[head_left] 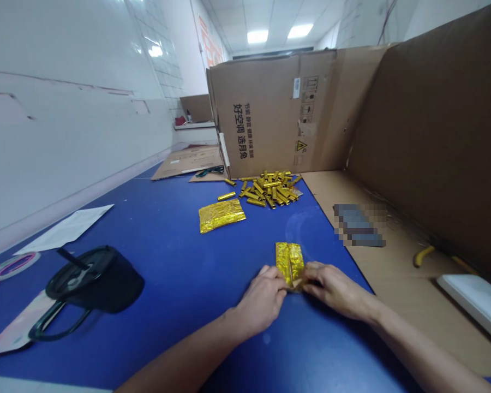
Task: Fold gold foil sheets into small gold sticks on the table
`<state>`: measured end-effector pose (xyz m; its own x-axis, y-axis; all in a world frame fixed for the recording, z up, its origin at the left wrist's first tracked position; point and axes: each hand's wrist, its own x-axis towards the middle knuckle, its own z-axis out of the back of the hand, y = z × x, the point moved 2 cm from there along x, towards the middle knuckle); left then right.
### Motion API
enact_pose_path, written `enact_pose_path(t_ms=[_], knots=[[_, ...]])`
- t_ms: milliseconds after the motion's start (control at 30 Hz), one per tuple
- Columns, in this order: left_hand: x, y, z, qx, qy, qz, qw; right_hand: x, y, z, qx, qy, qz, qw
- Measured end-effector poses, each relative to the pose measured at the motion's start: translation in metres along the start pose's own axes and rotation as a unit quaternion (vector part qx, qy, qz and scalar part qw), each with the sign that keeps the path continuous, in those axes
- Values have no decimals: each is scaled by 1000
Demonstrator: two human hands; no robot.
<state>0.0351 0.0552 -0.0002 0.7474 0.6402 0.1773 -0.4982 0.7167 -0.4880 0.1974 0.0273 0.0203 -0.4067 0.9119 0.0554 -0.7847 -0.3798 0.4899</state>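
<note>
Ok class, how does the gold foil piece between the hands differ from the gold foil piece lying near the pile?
The near foil piece has the left hand and right hand at its near end; the far foil piece lies untouched.
The near foil piece shows a line down its middle; the far foil piece shows none there.
Both are shiny, gold and wrinkled.

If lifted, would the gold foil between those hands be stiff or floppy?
The foil is probably light, since it looks thin. Its wrinkles and folds suggest it would bend and crease easily. Being shiny, it might slide if pushed along the smooth table.
</note>
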Motion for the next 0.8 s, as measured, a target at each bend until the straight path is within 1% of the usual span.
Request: enact_pose_path(t_ms=[100,200,600,800], knots=[[2,0,1,7,1,16,1000,1,-3,1,49,9,-39,998],[4,1,2,15,9,23,1000,1,-4,1,59,9,-73,996],[11,5,3,42,16,62,997,-1,-4,1,-5,-23,-116,993],[12,4,4,54,18,72,996,1,0,-3,-54,-16,-118,991]])
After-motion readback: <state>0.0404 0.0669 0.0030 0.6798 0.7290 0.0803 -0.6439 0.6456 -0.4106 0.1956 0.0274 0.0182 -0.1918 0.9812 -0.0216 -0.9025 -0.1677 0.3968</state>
